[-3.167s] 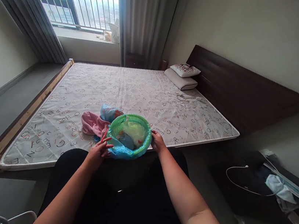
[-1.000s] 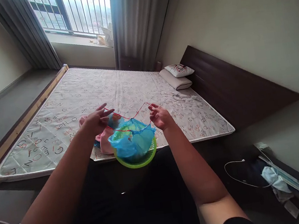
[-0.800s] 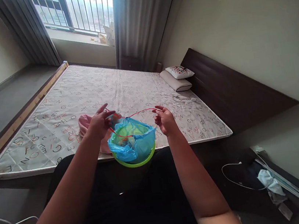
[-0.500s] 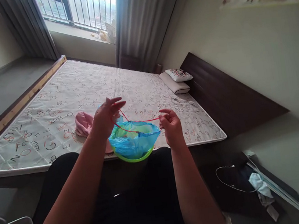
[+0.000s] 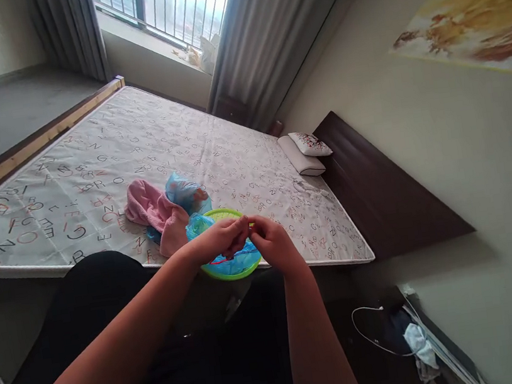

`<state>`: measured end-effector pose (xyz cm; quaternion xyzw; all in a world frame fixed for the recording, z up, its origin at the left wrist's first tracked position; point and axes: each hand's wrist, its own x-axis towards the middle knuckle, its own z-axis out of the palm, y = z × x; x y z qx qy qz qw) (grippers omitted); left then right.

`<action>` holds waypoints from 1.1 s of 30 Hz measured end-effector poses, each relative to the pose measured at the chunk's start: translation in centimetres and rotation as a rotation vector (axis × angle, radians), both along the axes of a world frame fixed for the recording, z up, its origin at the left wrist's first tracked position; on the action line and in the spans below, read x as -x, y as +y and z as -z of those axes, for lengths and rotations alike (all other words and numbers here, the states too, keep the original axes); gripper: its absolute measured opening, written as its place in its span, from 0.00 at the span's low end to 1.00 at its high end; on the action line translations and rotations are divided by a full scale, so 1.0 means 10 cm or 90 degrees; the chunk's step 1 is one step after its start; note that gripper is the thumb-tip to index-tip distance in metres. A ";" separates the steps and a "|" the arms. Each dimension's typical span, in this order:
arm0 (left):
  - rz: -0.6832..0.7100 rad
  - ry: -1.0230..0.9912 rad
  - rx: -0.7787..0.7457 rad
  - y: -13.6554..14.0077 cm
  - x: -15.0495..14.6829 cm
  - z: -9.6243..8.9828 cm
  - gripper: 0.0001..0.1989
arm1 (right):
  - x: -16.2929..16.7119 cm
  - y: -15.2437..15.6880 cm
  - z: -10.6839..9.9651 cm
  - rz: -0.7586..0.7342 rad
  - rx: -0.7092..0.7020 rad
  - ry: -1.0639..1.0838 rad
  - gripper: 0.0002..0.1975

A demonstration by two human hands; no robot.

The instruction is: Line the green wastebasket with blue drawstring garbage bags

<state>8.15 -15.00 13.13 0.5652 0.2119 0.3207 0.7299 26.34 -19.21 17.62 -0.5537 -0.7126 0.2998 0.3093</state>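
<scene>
My left hand (image 5: 228,235) is closed, its fingertips meeting those of my right hand (image 5: 269,239), which is closed in a pinch. Between the fingertips shows a small bit of red; a length of red string (image 5: 218,261) runs out below my left hand. Both hands are over a green basket (image 5: 230,276) lined with a blue plastic bag (image 5: 242,262). The hands hide much of the bag's top. Left of the basket, a pink towel (image 5: 156,207) lies crumpled against another blue plastic bag (image 5: 184,191) with something reddish inside.
The basket is at the near edge of a letter-printed mattress (image 5: 88,152). Pillows (image 5: 303,153) lie by the dark headboard (image 5: 394,191). To the right below are a white cable (image 5: 365,329) and a pale cloth (image 5: 418,341). Dark-clothed knees (image 5: 106,276) are below the mattress edge.
My hands, apart with the red string stretched between them, have come together low over the basket. The view has tilted, and the pink towel and second blue bag now show more.
</scene>
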 end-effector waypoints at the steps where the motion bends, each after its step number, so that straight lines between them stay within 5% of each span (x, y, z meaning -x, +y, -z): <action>1: 0.015 0.001 -0.001 0.01 0.02 0.02 0.38 | 0.00 0.00 0.01 0.007 0.006 0.008 0.18; 14: 0.143 -0.070 0.137 0.04 0.19 0.21 0.38 | 0.12 0.03 -0.01 -0.037 -0.092 -0.052 0.06; 19: 0.175 -0.215 0.200 0.07 0.35 0.16 0.25 | 0.01 0.13 0.12 0.145 -0.097 0.148 0.11; 22: 0.205 -0.274 0.249 0.07 0.42 0.18 0.35 | -0.03 0.19 0.24 0.267 -0.092 0.310 0.20; 26: 0.201 -0.266 0.250 0.03 0.42 0.25 0.42 | 0.01 0.24 0.29 0.312 -0.090 0.421 0.26; 33: 0.188 -0.204 0.231 0.06 0.41 0.25 0.13 | 0.09 0.20 0.12 0.328 -0.072 0.519 0.25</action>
